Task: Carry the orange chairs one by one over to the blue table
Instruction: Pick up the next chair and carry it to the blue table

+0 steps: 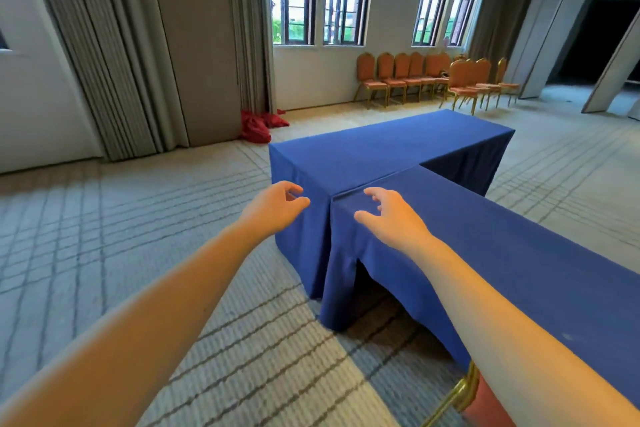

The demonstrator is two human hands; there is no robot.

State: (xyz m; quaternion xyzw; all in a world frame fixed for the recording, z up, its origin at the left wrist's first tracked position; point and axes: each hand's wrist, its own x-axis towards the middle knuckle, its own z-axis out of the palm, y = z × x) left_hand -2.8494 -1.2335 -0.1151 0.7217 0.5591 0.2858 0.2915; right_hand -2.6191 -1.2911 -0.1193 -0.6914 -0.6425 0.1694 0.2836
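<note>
In the head view, both bare forearms are stretching out ahead. The left hand [277, 210] is hovering in the air beside the blue table [519, 253], fingers loosely curled and relaxed, holding nothing. The right hand [394, 218] is hovering over that table's near corner, fingers spread and slightly bent, gripping nothing; whether its fingertips are brushing the cloth is unclear. A second blue table [381, 142] is butting against the first at an angle. The orange chairs [398, 76] are standing in a row along the far wall beneath the arched windows [318, 0], well apart from both hands. 1 orange chair [481, 402] is showing at the bottom edge, just beside the blue table. A red cloth heap [259, 125] is lying by the curtains [110, 45]
</note>
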